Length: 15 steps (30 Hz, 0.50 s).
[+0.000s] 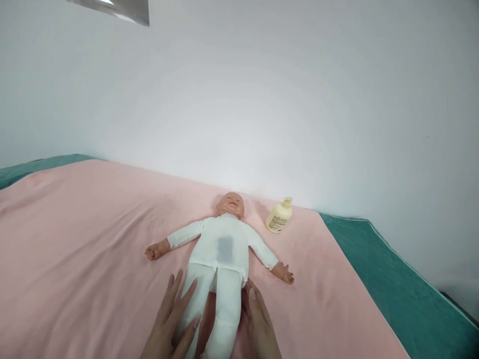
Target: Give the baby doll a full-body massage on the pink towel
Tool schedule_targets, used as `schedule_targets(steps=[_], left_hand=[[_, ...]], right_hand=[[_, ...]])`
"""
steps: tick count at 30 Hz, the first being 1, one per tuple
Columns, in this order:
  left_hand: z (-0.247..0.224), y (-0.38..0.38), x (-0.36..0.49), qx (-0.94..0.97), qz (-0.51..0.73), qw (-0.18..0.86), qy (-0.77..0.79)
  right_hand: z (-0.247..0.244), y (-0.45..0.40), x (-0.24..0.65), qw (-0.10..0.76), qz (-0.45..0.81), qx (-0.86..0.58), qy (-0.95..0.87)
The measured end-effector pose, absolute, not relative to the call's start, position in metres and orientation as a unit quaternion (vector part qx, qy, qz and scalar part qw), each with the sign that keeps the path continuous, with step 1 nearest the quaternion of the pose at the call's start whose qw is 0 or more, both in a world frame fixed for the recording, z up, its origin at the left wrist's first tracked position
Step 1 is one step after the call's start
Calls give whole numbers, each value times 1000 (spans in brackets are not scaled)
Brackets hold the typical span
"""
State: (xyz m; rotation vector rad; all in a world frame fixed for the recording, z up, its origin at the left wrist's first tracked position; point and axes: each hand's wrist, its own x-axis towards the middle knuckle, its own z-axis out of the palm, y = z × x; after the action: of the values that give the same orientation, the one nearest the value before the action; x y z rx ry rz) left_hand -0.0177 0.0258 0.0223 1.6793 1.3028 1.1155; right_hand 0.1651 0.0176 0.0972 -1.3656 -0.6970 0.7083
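Note:
A baby doll point(224, 239) with a white cloth body lies face up on a pink sheet point(112, 224), arms spread wide and legs pointing towards me. A grey rectangular patch marks its belly. Beside and partly over the doll's leg on the left of the view is my left hand point(170, 319), its fingers stretched apart. My right hand point(258, 316) rests along the outer side of the other leg, fingers extended and partly hidden behind the thumb. Neither hand is wrapped round anything. Whether the fingers press on the legs is hard to tell.
A pale yellow pump bottle point(279, 215) stands, slightly tilted in view, to the right of the doll's head. Green cloth point(396, 269) shows at both sides under the pink sheet. A white wall point(239, 99) rises behind, with a shiny panel point(123, 10) at upper left.

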Motion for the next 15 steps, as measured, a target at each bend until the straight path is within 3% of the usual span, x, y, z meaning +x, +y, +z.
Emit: schedule_targets(steps=[6,10,15], left_hand=[[81,91,0,657,485,314,485],[106,166,28,610,521,369,469],[102,249,59,510,523,458,506]], right_hand=[[115,68,197,634,362,-611,-307],[114,151,203,662,376,-562,-324],[102,256,200,676,343,-567,-322]])
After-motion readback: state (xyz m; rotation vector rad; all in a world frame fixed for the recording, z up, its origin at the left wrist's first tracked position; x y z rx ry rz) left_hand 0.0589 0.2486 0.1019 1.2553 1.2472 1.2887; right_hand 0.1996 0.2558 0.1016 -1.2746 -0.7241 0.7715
